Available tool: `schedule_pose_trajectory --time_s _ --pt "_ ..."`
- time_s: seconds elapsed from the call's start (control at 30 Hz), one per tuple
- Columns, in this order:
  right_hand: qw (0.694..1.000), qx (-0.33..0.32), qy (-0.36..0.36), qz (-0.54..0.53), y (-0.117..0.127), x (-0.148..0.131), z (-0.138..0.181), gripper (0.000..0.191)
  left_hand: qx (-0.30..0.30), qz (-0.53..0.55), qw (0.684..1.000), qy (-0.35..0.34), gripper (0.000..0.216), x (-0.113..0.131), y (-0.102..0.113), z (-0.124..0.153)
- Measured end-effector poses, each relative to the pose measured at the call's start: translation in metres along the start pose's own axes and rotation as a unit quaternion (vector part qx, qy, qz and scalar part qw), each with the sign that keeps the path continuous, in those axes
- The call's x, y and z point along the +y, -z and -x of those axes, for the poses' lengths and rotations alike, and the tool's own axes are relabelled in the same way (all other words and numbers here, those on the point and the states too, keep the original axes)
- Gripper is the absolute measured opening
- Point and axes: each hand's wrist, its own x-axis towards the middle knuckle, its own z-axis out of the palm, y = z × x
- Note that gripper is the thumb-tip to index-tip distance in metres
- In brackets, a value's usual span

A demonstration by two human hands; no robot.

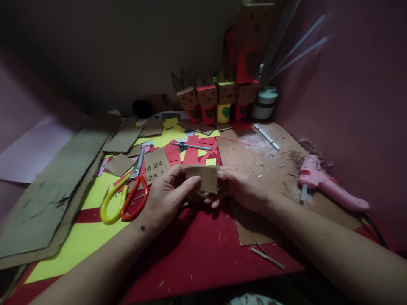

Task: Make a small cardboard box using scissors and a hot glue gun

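A small rectangular piece of cardboard (207, 178) is held up between my two hands near the middle of the view. My left hand (173, 192) is closed on its left side, the thumb pressed across its face. At its right edge my right hand (243, 184) grips with the fingers, partly hidden behind the piece. Just under it another cardboard edge shows, but I cannot tell whether it is a separate piece. Scissors (132, 188) with one yellow and one red handle lie left of my left hand, blades pointing away.
A pink glue gun (330, 184) lies at the right on a cardboard sheet (257, 228). Several paper-and-cardboard figures (208, 101) stand at the back beside a pale jar (265, 103). A marker (266, 137), a pencil (192, 146), paper scraps and stacked cardboard (54, 190) cover the table.
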Motion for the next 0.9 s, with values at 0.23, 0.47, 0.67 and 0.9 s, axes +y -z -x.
schedule_pose_trajectory --time_s 0.23,0.47,0.67,0.9 --pt "0.987 0.063 0.041 0.141 -0.007 0.005 0.004 0.027 0.010 0.021 0.999 -0.046 0.029 -0.005 -0.003 -0.001" --pt "0.988 0.045 0.040 0.142 -0.008 0.005 0.006 0.028 -0.062 -0.001 0.998 0.023 0.021 -0.003 0.002 -0.003" --pt "0.985 0.036 0.060 0.158 -0.007 0.005 0.007 0.017 -0.044 -0.014 0.999 0.002 0.019 0.000 0.003 0.000" --pt "0.986 0.033 0.049 0.158 -0.011 0.001 0.011 0.018 -0.066 -0.057 0.996 0.010 0.033 0.001 0.001 0.002"
